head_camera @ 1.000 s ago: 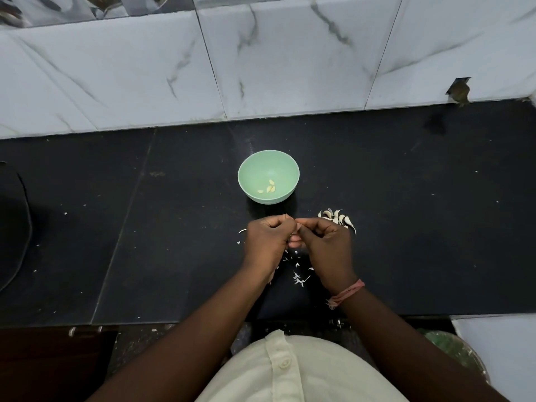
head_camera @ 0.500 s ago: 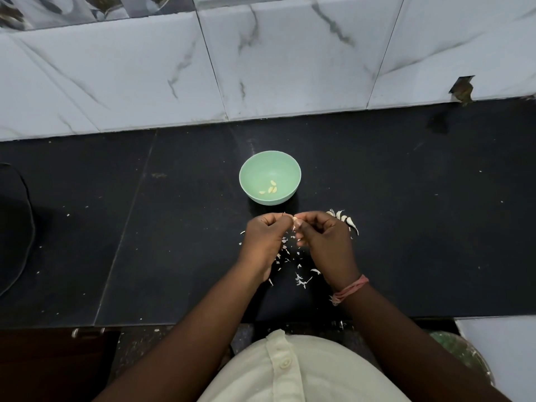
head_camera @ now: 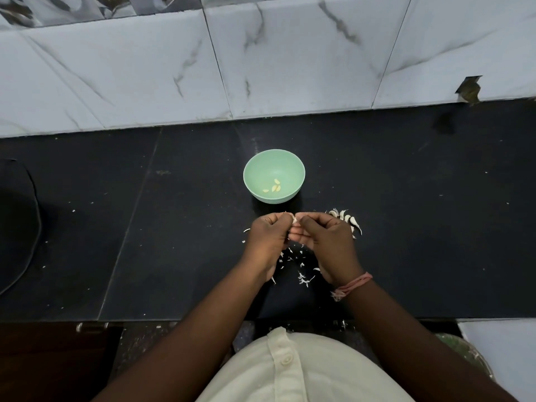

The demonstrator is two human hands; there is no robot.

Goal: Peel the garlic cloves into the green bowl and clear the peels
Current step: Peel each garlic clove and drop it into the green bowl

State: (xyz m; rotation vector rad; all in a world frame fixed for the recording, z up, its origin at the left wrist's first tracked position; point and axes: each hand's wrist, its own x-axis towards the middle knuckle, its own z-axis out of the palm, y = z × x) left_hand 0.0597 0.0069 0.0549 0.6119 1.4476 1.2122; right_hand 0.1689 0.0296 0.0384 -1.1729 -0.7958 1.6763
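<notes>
Centrally, just below the green bowl, the left hand and right hand meet knuckles-up, curled fingertips pinching one garlic clove between them. Only a pale sliver of it shows. Unpeeled cloves lie partly hidden behind the right hand, peels scattered beneath.

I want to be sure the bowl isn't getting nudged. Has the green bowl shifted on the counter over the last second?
No. The green bowl keeps its place beside the counter seam; only the camera drifted slightly.
</notes>
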